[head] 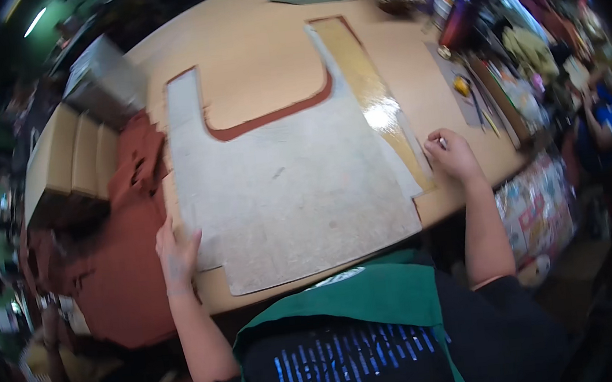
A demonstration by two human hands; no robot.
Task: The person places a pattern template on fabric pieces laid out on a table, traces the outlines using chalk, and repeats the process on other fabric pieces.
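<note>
A large grey-white flat panel point(295, 192) with a U-shaped cut-out lies before me. Rust-coloured cloth point(277, 117) shows along the cut-out's edge, beneath the panel. A glossy yellowish panel point(371, 91) runs down the right side, partly covered by the grey one. My left hand point(178, 253) is at the panel's lower left edge, thumb and fingers spread; whether it touches the panel is hard to tell. Right of the yellowish panel, my right hand point(452, 152) is closed around a small whitish thing, mostly hidden by the fingers.
More rust cloth point(121, 280) hangs over the left table edge beside cardboard boxes point(67, 153). At right lie pencils point(490, 121), a yellow item point(462, 86) and a long box point(502, 100). A dark bottle point(458, 24) stands behind them. A person point(606, 123) is farther right.
</note>
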